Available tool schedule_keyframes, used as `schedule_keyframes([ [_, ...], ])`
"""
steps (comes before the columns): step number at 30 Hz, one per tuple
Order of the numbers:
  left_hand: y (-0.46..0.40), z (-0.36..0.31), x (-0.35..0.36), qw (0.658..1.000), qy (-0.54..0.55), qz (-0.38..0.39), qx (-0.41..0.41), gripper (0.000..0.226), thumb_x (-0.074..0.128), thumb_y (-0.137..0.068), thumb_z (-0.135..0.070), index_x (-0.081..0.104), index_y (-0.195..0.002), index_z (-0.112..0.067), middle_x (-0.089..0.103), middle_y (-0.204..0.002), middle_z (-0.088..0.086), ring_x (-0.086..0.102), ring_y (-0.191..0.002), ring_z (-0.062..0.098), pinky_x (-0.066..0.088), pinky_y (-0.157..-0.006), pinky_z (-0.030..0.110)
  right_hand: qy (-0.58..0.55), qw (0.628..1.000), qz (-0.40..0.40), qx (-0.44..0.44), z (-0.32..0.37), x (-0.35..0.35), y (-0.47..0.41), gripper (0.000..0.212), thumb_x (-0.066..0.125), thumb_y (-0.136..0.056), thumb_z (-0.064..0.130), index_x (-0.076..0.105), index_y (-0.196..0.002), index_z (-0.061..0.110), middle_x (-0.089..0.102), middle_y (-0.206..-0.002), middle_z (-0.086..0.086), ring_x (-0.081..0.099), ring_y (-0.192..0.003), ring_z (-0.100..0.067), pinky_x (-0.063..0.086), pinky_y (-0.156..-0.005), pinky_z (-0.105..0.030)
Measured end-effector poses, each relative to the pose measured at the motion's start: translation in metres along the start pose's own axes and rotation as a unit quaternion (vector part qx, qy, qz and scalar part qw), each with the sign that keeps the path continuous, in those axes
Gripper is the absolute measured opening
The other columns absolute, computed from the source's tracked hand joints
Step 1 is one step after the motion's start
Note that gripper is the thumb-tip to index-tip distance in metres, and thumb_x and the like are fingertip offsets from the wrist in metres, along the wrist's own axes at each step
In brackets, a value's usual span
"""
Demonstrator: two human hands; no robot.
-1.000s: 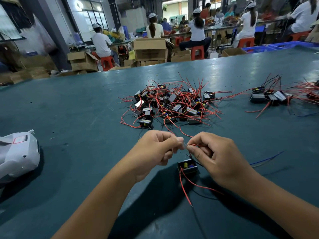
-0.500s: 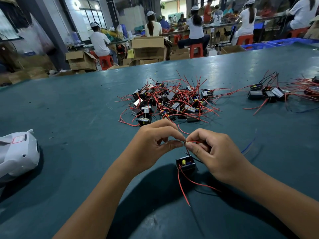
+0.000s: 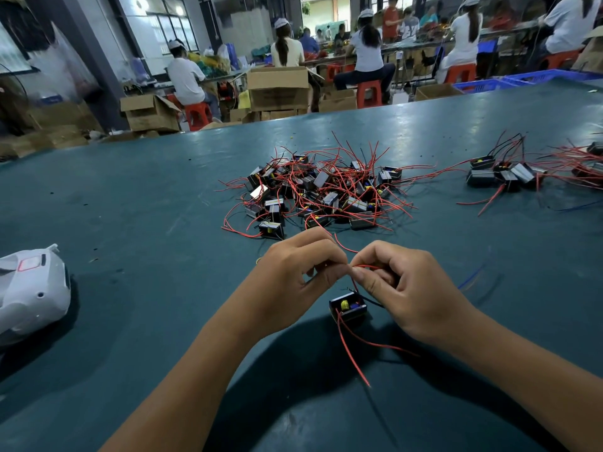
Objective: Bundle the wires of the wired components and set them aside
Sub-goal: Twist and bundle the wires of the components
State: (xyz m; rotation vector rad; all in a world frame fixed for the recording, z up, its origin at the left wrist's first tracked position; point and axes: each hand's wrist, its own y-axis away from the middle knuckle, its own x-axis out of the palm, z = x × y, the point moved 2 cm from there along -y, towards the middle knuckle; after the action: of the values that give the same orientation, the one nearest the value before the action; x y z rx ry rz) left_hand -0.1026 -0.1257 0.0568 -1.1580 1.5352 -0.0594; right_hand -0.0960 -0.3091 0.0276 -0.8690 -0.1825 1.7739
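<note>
A small black box component [image 3: 348, 308] with yellow and blue parts inside hangs just above the green table [image 3: 130, 207], below my two hands. Its red wires [image 3: 350, 350] trail toward me. My left hand [image 3: 295, 275] and my right hand [image 3: 408, 288] meet fingertip to fingertip above it, both pinching a red wire of this component. A tangled pile of the same components [image 3: 319, 194] with loose red wires lies beyond my hands. A smaller group of components [image 3: 502, 174] lies at the right.
A white moulded plastic housing [image 3: 31, 291] lies at the left edge. A thin blue wire [image 3: 470, 280] lies right of my right hand. Beyond the table's far edge are cardboard boxes [image 3: 277, 88], red stools and seated people.
Both hands keep pinching the wire with small finger shifts. The component has swung a little under them. The view has tilted slightly.
</note>
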Motion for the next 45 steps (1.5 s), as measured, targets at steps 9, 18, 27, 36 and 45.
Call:
schedule_keyframes([
  [9,0.001,-0.006,0.010,0.986,0.060,0.020,-0.156,0.015,0.055,-0.096,-0.021,0.058,-0.082,-0.018,0.049,-0.072,-0.011,0.042,-0.064,0.006,0.034,-0.058,0.016,0.056,0.998,-0.027,-0.018,0.004,0.000,0.001,0.007,0.063,-0.090,0.024,0.065,-0.084,0.020,0.053,-0.059,0.005,0.046,-0.054,-0.009,0.037,-0.052,-0.018],
  [18,0.001,-0.005,0.010,0.968,0.114,0.024,-0.222,0.023,0.057,-0.099,-0.023,0.057,-0.076,-0.023,0.046,-0.061,-0.017,0.038,-0.054,0.003,0.031,-0.053,0.016,0.096,0.994,-0.032,-0.032,0.007,0.000,0.000,0.006,0.063,-0.088,0.024,0.067,-0.088,0.019,0.059,-0.069,0.010,0.055,-0.063,-0.010,0.040,-0.056,-0.017],
  [27,0.000,-0.011,0.007,0.978,0.068,0.045,-0.194,0.016,0.050,-0.095,-0.023,0.055,-0.082,-0.016,0.046,-0.067,-0.017,0.039,-0.059,0.003,0.030,-0.055,0.018,0.096,0.995,-0.024,-0.024,0.009,0.000,0.001,0.005,0.072,-0.088,0.012,0.069,-0.087,0.016,0.043,-0.057,0.012,0.044,-0.053,-0.003,0.031,-0.054,-0.010],
  [36,-0.001,-0.019,0.011,0.976,0.069,-0.002,-0.208,0.017,0.052,-0.088,-0.021,0.054,-0.074,-0.013,0.046,-0.064,-0.011,0.038,-0.057,0.005,0.030,-0.053,0.018,0.133,0.989,-0.036,-0.046,0.015,0.001,0.002,0.006,0.064,-0.085,0.021,0.066,-0.083,0.016,0.042,-0.060,0.014,0.040,-0.055,-0.001,0.030,-0.054,-0.016],
  [45,0.000,-0.012,0.015,0.920,0.205,0.000,-0.333,0.020,0.051,-0.082,-0.028,0.059,-0.065,-0.022,0.046,-0.056,-0.007,0.039,-0.055,0.012,0.032,-0.052,0.029,0.166,0.984,-0.028,-0.067,0.014,0.000,0.002,0.006,0.064,-0.087,0.021,0.065,-0.085,0.016,0.048,-0.068,0.017,0.040,-0.060,0.006,0.031,-0.059,-0.013],
])
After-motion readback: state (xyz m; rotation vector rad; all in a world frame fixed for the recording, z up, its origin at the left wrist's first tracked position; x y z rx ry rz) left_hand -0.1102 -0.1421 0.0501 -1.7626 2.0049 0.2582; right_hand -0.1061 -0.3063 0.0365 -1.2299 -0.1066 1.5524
